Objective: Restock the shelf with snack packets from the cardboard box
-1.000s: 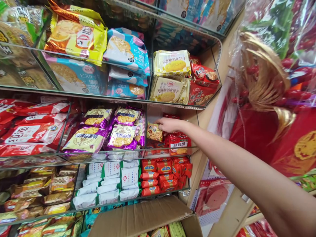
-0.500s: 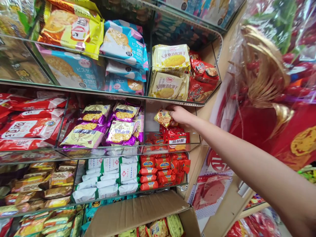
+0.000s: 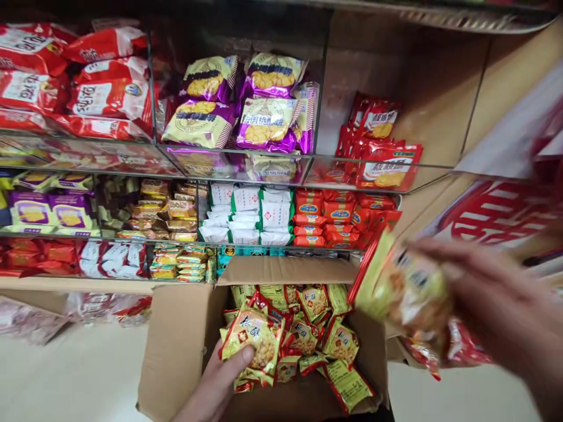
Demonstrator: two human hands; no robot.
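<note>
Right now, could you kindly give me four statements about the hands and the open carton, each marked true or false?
1. The left hand holds a yellow-and-red plastic snack packet. True.
2. The right hand is empty. False: the right hand holds a similar packet.
3. The brown cardboard box is open. True.
4. Purple-and-cream biscuit packets fill the box. False: yellow-and-red packets lie in it.

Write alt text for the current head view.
The left hand holds a yellow-and-red cookie packet over an open cardboard box of similar packets; the right hand, motion-blurred, holds another packet near the box's right side. Behind, clear-fronted shelves hold purple-and-cream cookie packets and red packets.
</note>
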